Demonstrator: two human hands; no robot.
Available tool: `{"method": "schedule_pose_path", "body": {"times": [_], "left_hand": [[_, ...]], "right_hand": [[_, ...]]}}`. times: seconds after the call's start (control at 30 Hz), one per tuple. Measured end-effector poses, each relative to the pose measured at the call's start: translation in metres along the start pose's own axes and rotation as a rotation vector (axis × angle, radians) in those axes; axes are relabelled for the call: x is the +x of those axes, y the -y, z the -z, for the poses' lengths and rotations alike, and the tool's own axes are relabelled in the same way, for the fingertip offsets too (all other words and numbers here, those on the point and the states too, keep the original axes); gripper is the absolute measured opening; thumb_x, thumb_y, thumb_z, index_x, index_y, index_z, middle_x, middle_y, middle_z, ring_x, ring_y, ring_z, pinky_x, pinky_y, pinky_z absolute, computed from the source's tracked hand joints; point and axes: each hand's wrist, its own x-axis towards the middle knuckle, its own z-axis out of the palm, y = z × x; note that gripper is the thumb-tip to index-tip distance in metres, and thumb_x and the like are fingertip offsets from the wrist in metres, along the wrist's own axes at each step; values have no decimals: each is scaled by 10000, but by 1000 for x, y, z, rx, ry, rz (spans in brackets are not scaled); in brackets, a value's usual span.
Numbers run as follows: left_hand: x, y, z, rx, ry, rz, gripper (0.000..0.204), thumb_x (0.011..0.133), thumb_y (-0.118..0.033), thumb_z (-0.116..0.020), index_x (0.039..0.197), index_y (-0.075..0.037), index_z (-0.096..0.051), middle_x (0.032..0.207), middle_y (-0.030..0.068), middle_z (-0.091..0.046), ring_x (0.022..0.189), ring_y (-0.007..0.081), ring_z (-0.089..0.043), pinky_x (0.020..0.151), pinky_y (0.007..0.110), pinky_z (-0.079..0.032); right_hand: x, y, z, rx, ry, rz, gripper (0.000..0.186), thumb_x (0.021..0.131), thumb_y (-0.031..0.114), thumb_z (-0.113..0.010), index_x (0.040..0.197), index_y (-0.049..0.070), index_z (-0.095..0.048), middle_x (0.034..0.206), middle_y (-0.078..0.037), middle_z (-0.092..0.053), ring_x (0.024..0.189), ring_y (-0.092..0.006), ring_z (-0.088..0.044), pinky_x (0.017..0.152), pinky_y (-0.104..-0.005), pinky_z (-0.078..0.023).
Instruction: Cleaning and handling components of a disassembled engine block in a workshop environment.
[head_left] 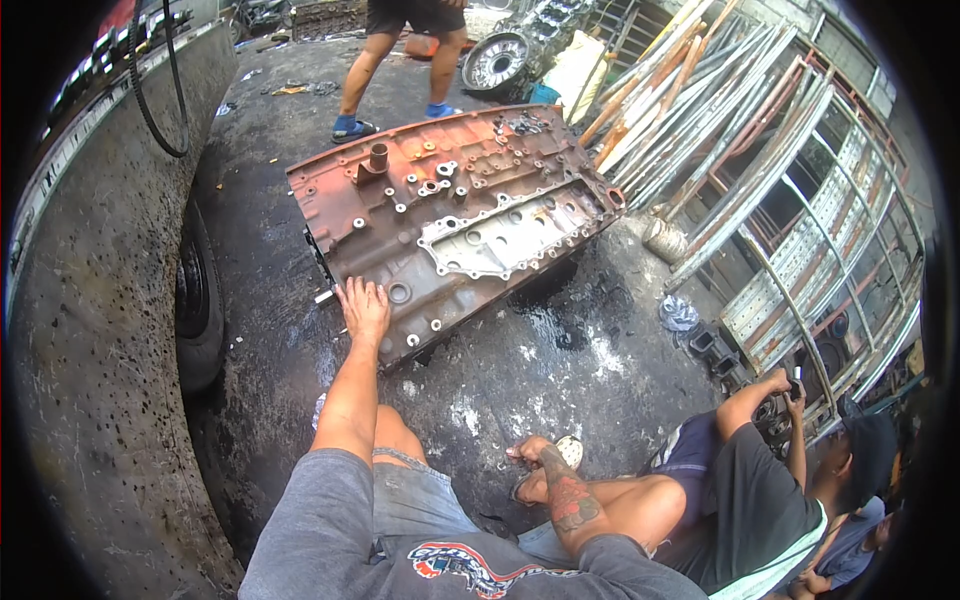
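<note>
A large rust-red engine block (400,200) lies flat on the wet, oily ground, with a pale metal cover plate (500,235) bolted onto its near right side. My left hand (365,310) rests flat on the block's near corner, fingers spread and holding nothing. My right forearm is tattooed. My right hand (525,455) is low in front of me with its fingers curled in, right beside a sandalled foot (568,452). I see nothing held in it.
A dirty vehicle side and its tyre (198,300) fill the left. One person stands beyond the block (400,60). Another sits close at my right (760,490). Stacked metal bars and frames (740,150) lean at the right, with dark metal parts (705,345) on the ground.
</note>
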Motion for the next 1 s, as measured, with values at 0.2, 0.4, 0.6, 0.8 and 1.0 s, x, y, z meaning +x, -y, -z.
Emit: {"method": "schedule_pose_path", "body": {"times": [0.2, 0.4, 0.6, 0.8, 1.0], "left_hand": [[0, 1, 0, -10, -12, -6, 380, 921, -299, -407, 1057, -6, -607, 1246, 192, -514, 1264, 335, -373, 1113, 511, -147], [0, 1, 0, -12, -10, -4, 381, 919, -300, -411, 1053, -3, -611, 1239, 193, -520, 1260, 337, -379, 1114, 512, -143], [0, 0, 1, -15, 4, 3, 382, 920, -301, -411, 1055, -6, -611, 1246, 188, -517, 1263, 331, -376, 1115, 511, -142], [-1, -1, 3, -23, 18, 10, 385, 925, -302, -403, 1060, -5, -608, 1252, 186, -514, 1267, 328, -372, 1116, 512, -139], [0, -1, 4, -19, 26, 9, 389, 929, -299, -396, 1057, 1, -606, 1246, 187, -517, 1263, 334, -375, 1115, 514, -140]], "right_hand": [[2, -1, -10, 155, -113, 24, 343, 821, 436, -661, 674, 127, -637, 467, 41, -405, 393, -97, -317, 385, -283, -225], [13, -7, -8, -14, -198, 80, 352, 831, 424, -652, 669, 112, -656, 481, 23, -461, 409, -114, -359, 393, -309, -257], [40, -26, -15, -48, -341, -19, 363, 837, 408, -644, 766, 55, -694, 654, -40, -627, 561, -166, -541, 521, -351, -416], [37, -25, -10, -82, -473, -69, 367, 841, 393, -643, 850, 32, -707, 790, -93, -682, 727, -189, -622, 680, -342, -471], [15, -9, 3, -325, -460, -139, 436, 814, 465, -643, 868, 38, -711, 817, -116, -683, 770, -220, -630, 736, -370, -475]]}}
